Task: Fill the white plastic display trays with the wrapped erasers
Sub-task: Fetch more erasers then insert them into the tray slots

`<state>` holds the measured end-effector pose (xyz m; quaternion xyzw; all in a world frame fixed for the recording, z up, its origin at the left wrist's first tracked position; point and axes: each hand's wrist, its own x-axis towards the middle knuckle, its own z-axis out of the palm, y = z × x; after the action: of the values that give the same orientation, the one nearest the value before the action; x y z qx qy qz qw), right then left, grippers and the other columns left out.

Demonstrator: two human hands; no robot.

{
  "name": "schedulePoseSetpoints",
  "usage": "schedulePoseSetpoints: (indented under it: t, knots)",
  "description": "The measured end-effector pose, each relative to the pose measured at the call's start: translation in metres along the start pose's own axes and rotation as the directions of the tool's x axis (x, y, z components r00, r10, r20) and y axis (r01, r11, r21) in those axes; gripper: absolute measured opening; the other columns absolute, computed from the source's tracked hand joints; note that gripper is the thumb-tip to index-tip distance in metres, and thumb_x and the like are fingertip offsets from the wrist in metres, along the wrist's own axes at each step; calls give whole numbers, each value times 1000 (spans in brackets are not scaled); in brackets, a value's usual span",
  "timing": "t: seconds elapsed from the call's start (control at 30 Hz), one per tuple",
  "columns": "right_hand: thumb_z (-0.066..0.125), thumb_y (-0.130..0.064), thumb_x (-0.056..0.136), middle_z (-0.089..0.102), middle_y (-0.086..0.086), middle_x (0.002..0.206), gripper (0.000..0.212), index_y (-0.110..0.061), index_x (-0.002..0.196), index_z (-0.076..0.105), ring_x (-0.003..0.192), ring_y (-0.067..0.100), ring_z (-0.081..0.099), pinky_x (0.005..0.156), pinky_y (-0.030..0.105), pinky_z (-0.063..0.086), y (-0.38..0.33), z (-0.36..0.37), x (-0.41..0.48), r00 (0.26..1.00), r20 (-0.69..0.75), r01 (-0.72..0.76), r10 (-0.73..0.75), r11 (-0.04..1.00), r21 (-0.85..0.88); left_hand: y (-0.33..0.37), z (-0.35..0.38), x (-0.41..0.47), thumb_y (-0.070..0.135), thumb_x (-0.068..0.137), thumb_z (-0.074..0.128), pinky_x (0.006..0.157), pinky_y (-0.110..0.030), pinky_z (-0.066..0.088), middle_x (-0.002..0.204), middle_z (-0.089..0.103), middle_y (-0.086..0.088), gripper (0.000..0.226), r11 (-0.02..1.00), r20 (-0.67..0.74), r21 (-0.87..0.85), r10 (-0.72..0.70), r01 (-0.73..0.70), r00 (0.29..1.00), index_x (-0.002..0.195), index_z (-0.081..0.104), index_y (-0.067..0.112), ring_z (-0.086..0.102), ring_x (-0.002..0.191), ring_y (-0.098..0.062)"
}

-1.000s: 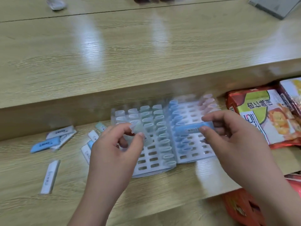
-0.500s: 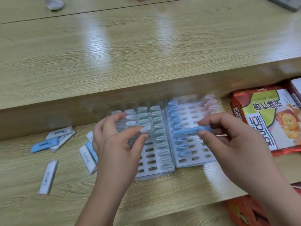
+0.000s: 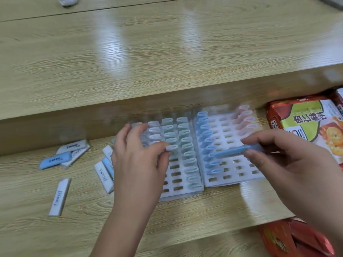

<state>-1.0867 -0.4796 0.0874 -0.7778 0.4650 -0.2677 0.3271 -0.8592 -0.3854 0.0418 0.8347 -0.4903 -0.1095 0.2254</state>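
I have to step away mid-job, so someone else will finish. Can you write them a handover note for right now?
Left hand: curled over the left white plastic slotted tray, thumb at a pale wrapped eraser in its slot; grip unclear.
Right hand: pinches a blue wrapped eraser above the right white tray.
Done: both trays partly filled.
Left: many slots empty; loose wrapped erasers lie on the wooden shelf, left of the trays.

Small shop looking likely, tiered wooden shelving rising behind the white display trays, biscuit packets lying just right of the trays, wrapped erasers lying loose to their left.
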Motion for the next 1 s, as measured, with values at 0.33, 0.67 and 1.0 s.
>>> schedulePoseSetpoints:
  t: [0.33,0.67,1.0]
  knots:
    - [72,-24,87,65,-20,94,9,-29,94,73,82,4,66,64,35,56,0,4,-18,971,196,175,-135,963,-204,0,9,0,26,86,74,105,-59,38,150,45,-8,8,997,45,80,-10,6,999,93,78,23,19,146,-38]
    - [72,-19,85,67,-15,93,11,-24,95,74,78,6,65,63,31,53,5,15,-24,969,204,192,-138,941,-278,-3,3,-2,34,88,67,111,-34,20,145,47,1,10,975,-41,-222,3,-12,999,94,75,32,20,150,-22]
    - [85,-11,73,68,-11,88,25,-23,92,76,75,14,67,58,23,50,13,33,-27,932,319,281,-171,898,-340,-5,8,-2,34,89,70,110,-31,18,143,47,7,5,964,-56,-265,-28,12,998,88,75,35,16,149,-16]
